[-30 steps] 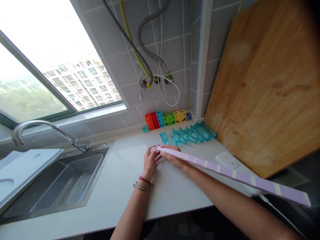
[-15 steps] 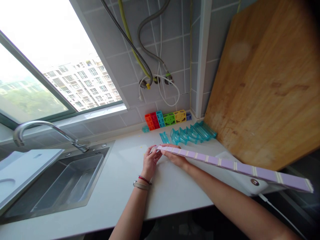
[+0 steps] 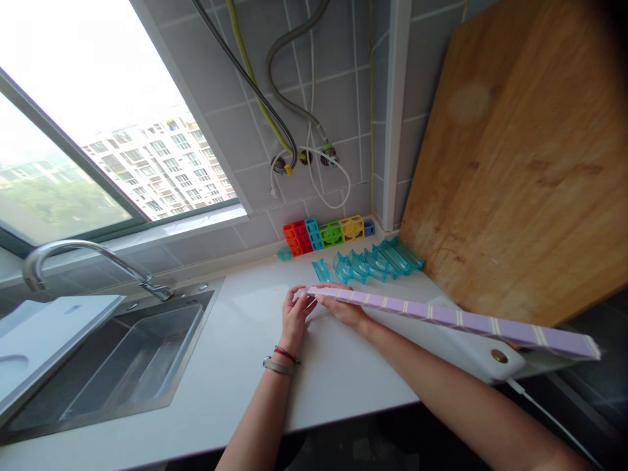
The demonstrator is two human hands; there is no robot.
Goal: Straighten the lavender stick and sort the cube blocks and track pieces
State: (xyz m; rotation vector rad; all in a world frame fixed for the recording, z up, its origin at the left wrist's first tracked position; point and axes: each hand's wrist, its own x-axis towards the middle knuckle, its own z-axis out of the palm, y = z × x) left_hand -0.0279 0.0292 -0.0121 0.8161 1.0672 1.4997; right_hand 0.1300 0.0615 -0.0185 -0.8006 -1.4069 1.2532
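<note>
A long, narrow lilac strip with pale cream cross bands point(image 3: 444, 314) slants over the counter from the hands to the lower right. My right hand point(image 3: 343, 306) is closed round it near its far end, fingers over and under. My left hand point(image 3: 296, 307) is at the tip, its fingers curled and pinched there; a small pale bit may lie between them, too small to name. Just beyond the hands lie clear teal plastic track pieces point(image 3: 363, 265), some curved, some straight. Behind them stands a row of coloured plastic blocks point(image 3: 331, 233), red, blue, green and yellow.
At left is a steel sink point(image 3: 132, 356) with a faucet point(image 3: 98, 245) and a white board point(image 3: 53, 340) across it. A large wooden board point(image 3: 515, 163) leans at right. A white device with a round button point(image 3: 507, 360) and cable sits beneath the strip. Hoses point(image 3: 294, 104) hang on the wall.
The strip's near right end has swung up and a little left. Both hands keep nearly the same place and grip. The whole view has shifted slightly.
</note>
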